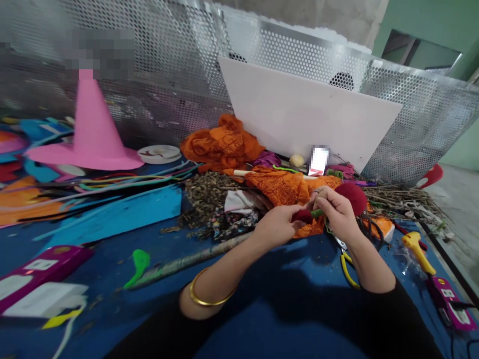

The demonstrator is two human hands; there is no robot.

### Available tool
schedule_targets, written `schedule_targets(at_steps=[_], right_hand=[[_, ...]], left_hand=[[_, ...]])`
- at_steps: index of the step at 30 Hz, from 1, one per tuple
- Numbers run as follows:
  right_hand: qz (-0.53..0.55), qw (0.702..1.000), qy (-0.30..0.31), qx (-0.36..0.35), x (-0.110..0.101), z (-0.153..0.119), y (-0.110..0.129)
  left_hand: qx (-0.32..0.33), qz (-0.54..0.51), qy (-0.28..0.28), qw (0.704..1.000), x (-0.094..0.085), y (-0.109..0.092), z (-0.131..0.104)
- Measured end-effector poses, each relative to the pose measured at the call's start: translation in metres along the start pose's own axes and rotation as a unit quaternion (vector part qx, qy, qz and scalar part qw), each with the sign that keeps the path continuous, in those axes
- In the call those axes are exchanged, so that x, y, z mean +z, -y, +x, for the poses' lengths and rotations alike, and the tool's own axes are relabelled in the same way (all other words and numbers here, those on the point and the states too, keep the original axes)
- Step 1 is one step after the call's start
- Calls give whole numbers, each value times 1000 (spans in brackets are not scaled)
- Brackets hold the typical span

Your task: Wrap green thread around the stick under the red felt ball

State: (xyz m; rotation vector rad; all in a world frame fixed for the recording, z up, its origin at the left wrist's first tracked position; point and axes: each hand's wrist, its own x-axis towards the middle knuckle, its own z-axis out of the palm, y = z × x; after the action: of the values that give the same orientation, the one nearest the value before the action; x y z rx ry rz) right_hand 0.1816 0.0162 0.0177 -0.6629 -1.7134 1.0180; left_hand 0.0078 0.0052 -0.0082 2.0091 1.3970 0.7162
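Note:
My left hand (277, 228) grips a small dark red piece (302, 216) between thumb and fingers. From it a short green, fuzzy-looking stem (316, 213) points toward my right hand (335, 207). The fingers of that hand are pinched together just above the stem, and what they hold is too small to make out. A round dark red ball (352, 198) shows right behind my right hand. Under both hands lies crumpled orange patterned cloth (280, 187). Beside my right wrist are cutters with yellow handles (349, 271), partly hidden by the forearm.
A green-tipped stick (194, 259) lies left of my forearm, near dried plant stuff (205, 194). A pink cone hat (93, 124) stands at the left. Behind are a white board (307, 109) and a lit phone (319, 160). A yellow glue gun (417, 252) lies at right.

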Motion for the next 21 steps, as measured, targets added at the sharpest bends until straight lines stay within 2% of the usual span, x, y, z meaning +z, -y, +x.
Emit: schedule_targets(at_steps=[4,10,16,21], right_hand=[[-10,1000,-16,-16,3,2,-5],[-58,998,-22,-31,5,5,-11],[-44,996,-57,47,7,5,-18],[-23,991,-80,102,6,5,-21]], left_hand=[[2,32,1,999,0,-6,-2],[-38,159,-8,986,2,-18,-8],[-25,296,-28,954,9,-24,-14],[24,327,-36,944,14,-24,-16]])
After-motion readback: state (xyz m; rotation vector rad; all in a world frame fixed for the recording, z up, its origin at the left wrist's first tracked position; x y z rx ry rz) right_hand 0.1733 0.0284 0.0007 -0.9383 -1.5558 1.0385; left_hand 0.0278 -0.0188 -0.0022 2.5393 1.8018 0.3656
